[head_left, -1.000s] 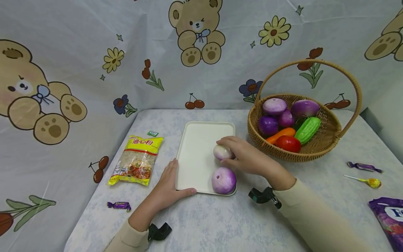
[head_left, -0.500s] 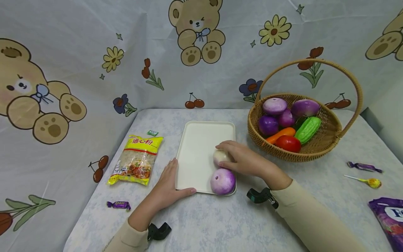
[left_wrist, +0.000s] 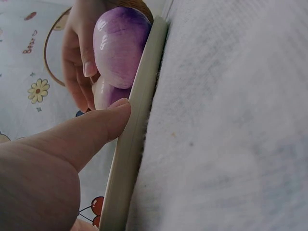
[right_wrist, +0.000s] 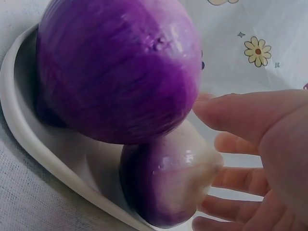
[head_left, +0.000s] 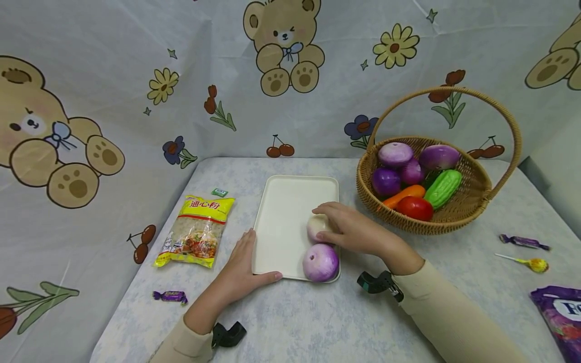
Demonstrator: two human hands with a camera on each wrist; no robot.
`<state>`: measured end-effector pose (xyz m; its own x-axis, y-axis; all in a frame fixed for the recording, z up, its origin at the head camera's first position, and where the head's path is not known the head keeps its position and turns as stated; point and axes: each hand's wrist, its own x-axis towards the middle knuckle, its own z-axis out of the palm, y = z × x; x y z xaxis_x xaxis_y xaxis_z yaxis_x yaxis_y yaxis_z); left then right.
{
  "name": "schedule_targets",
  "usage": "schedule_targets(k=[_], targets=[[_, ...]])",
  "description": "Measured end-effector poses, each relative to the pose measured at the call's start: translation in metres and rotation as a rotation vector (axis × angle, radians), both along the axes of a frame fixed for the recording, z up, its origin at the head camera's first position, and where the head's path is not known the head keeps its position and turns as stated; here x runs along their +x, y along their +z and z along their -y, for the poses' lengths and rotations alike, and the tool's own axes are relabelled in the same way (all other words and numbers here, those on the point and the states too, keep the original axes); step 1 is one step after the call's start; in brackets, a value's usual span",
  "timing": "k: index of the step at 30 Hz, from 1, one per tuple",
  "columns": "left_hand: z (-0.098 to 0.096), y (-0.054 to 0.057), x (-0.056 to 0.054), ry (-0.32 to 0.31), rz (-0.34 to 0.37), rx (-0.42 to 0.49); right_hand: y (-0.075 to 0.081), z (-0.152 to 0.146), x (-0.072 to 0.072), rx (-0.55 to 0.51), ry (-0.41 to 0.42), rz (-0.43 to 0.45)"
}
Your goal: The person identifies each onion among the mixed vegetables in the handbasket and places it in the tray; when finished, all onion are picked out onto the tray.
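Observation:
My right hand [head_left: 349, 228] holds a pale, purple-sided onion [right_wrist: 168, 178] near the right edge of a cream rectangular tray [head_left: 283, 217]. The thumb lies on the near side and the fingers reach round the far side, covering part of it. Directly in front, touching it, a larger purple onion [head_left: 321, 262] sits in the tray's near right corner. My left hand [head_left: 240, 267] rests at the tray's near left corner, with its fingers straight along the left side. Its thumb [left_wrist: 103, 122] lies against the near rim.
A wicker basket [head_left: 422, 227] at the back right bears onions, a carrot [head_left: 404, 196], a tomato [head_left: 415, 208] and a green vegetable [head_left: 444, 189]. Left of the tray lies a yellow pasta bag [head_left: 197, 232]. Wrapped candies, a lollipop [head_left: 535, 264] and a purple bag [head_left: 560, 317] lie around.
My right hand has brought the pale onion slightly nearer, closing the gap to the purple onion, which has shifted a little left. The left hand stays in place.

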<state>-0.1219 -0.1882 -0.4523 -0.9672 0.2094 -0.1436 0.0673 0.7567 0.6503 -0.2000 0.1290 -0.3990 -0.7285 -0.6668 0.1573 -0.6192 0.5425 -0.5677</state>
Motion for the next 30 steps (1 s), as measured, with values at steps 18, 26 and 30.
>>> schedule_targets(k=[18, 26, 30], targets=[[0.000, -0.001, 0.001, 0.000, -0.013, 0.008, 0.032, -0.008, 0.006, -0.018, 0.042, -0.073], [0.001, -0.001, 0.001, 0.000, -0.005, 0.003, 0.074, -0.043, -0.005, -0.024, 0.004, -0.201], [0.001, -0.001, 0.001, 0.000, 0.012, -0.005, 0.097, -0.073, -0.016, 0.017, -0.076, -0.221]])
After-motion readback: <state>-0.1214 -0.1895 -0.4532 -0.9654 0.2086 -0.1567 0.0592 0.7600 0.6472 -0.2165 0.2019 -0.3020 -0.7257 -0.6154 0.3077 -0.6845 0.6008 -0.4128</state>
